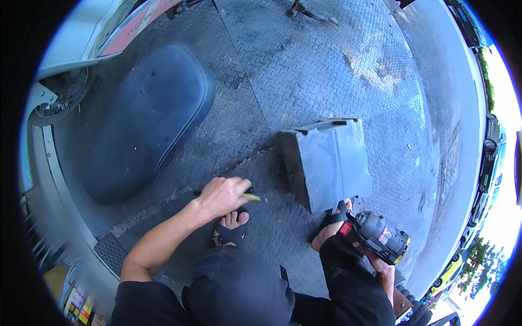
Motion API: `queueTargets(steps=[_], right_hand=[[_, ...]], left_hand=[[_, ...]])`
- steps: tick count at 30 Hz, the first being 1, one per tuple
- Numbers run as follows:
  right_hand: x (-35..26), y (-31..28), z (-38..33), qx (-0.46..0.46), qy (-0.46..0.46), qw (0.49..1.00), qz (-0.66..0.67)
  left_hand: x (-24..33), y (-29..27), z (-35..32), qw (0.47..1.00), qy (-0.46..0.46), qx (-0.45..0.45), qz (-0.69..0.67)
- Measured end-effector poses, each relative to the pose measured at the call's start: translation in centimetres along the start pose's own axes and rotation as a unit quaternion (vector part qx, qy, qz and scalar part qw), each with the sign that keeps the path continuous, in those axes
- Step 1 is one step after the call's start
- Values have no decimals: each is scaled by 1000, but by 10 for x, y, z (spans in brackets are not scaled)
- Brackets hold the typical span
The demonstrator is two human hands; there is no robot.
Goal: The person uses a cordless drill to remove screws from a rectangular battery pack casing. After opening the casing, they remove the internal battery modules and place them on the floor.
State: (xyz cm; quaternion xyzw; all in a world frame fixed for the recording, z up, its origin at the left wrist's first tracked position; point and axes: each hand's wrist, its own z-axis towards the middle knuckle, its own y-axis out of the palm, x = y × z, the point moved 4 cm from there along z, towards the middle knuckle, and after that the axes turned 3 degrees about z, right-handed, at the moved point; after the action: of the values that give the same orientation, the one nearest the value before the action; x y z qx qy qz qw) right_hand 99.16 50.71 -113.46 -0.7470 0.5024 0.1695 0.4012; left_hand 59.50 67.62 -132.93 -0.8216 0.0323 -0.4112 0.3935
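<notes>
My left hand (222, 195) is closed above my left sandal, with a short yellow-green strip (250, 196) sticking out from its fingers. What the rest of that piece looks like is hidden by the hand. By my right knee, my right hand (385, 276) grips a black cordless power driver (380, 236) with a red patch on its side. The driver's nose points up and left, toward the lower corner of a grey box-shaped part (334, 163). That box stands on the floor just ahead of my right foot, its upper edge notched.
A large black scooter seat (155, 114) lies on the diamond-plate metal floor (304, 70) to my left. Beyond it is a vehicle's pale body panel (81, 38) with a wheel below. A metal stand-like piece (310, 12) sits far ahead. Parked cars (489, 157) line the right.
</notes>
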Motion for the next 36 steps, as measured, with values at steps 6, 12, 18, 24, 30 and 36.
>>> queueTargets(steps=[6, 12, 18, 24, 30, 36], right_hand=[[-54, 49, -15, -34, -68, 995, -57], [-18, 60, -89, 109, 34, 993, 41], [23, 100, -109, 165, -67, 979, -100], [32, 104, -117, 219, -97, 971, -17], [49, 95, -105, 241, -161, 956, -31], [48, 92, -71, 187, -119, 968, 119]], left_hand=[[41, -1, -9, 978, 102, 56, -175], [121, 18, 5, 772, 67, -123, -621], [165, 44, 32, 397, -148, -187, -886], [207, 40, 66, 399, -157, -156, -890], [231, 39, 73, 428, -159, -102, -884], [220, 42, 73, 421, -134, -48, -896]])
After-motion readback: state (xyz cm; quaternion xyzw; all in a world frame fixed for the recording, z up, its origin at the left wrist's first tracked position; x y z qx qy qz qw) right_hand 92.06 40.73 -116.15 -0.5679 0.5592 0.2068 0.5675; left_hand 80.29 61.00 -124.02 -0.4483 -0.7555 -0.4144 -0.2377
